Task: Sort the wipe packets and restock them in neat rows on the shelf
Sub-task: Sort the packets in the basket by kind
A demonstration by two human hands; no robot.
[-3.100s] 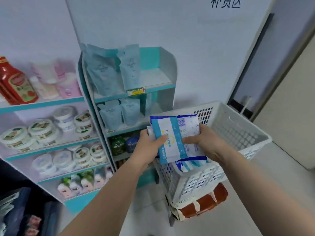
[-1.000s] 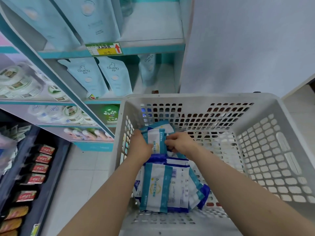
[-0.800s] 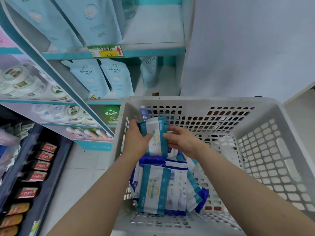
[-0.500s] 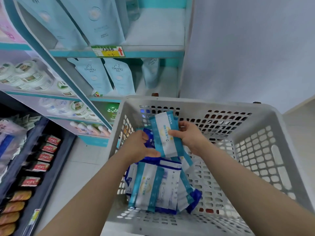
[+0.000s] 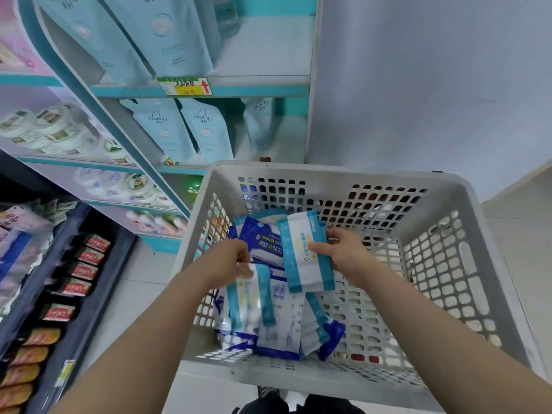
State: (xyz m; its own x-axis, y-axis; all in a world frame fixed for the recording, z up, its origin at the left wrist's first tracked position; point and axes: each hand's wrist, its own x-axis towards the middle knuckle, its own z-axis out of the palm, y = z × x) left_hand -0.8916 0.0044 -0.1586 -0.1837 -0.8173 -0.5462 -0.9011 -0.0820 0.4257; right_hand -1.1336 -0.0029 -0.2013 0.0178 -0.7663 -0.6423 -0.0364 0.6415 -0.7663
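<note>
White perforated plastic basket [image 5: 442, 264] sits in front of the person, next to the teal shelf unit [image 5: 257, 89]; wipe packets are heaped against its left wall, none on the shelf yet. Right hand [image 5: 343, 255] is closed on one teal-and-white wipe packet [image 5: 304, 252], thumb across the front, fingers behind, lifted clear of the heap and held face-up, likely so the label can be read for sorting. Left hand [image 5: 230, 261] is curled, fingers down, pinching the top of a second teal-striped packet [image 5: 251, 297] that lies on the pile, probably to add it to the same group. Dark blue packet marked 75% [image 5: 263, 243] lies between the hands, a different kind, left in place. Count: two packets in hand, one clear blue one, roughly three or four more in the lower stack [image 5: 286, 330]; overlap stops an exact number. Shelves show two pale blue pouches [image 5: 188, 130] in front and one behind on the middle tier, at least two above.
</note>
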